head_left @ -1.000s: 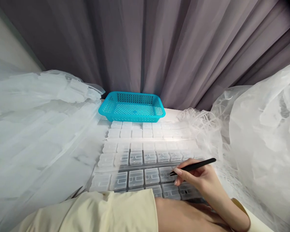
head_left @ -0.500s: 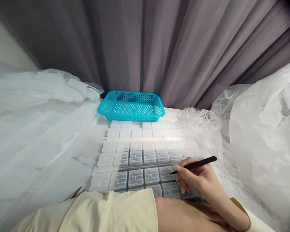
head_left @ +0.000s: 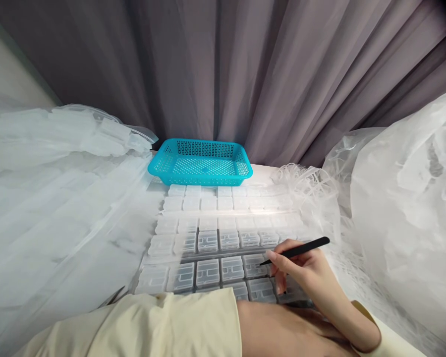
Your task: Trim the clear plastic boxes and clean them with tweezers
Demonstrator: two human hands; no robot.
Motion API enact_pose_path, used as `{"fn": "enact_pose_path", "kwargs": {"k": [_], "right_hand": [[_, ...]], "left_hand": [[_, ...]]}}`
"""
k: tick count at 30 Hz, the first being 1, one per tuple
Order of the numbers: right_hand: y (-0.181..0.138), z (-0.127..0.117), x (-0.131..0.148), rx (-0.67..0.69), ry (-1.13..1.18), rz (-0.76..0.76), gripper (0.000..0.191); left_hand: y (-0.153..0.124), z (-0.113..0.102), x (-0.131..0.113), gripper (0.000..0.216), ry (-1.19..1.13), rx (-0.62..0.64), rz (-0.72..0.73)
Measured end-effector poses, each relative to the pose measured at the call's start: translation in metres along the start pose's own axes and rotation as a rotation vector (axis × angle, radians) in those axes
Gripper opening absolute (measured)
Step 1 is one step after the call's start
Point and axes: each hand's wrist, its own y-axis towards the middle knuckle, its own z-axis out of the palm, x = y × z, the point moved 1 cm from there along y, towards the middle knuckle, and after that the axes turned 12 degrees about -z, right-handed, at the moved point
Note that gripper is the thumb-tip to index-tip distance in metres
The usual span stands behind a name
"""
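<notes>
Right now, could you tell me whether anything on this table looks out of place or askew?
Nothing stands out. The clear compartment boxes lie in even rows, the blue basket sits squarely behind them, and the right hand holds black tweezers over the near rows. The left forearm lies across the front; its hand is hidden.

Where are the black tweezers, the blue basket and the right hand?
black tweezers (head_left: 301, 249): head view, middle of the shaft.
blue basket (head_left: 200, 173): head view, front rim.
right hand (head_left: 308, 275): head view, back of the hand.

Black tweezers (head_left: 296, 251) over clear compartment trays (head_left: 223, 238)

Slim and closed, the tweezers tilt tip toward 8 o'clock, touching the nearest tray row; the trays lie flat in rows at center.
</notes>
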Motion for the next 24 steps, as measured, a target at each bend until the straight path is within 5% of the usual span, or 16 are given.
{"fn": "enact_pose_path", "kwargs": {"k": [18, 22, 24], "right_hand": [[0.005, -0.001, 0.001, 0.074, 0.124, 0.075, 0.029], [0.006, -0.002, 0.002, 0.085, 0.124, 0.093, 0.056], [0.006, -0.002, 0.001, 0.099, 0.119, 0.081, 0.052]], "left_hand": [[-0.018, -0.018, -0.003, 0.045, -0.071, 0.123, 0.154], [-0.019, -0.018, -0.005, 0.045, -0.088, 0.122, 0.149], [-0.019, -0.018, -0.004, 0.044, -0.095, 0.123, 0.149]]}}
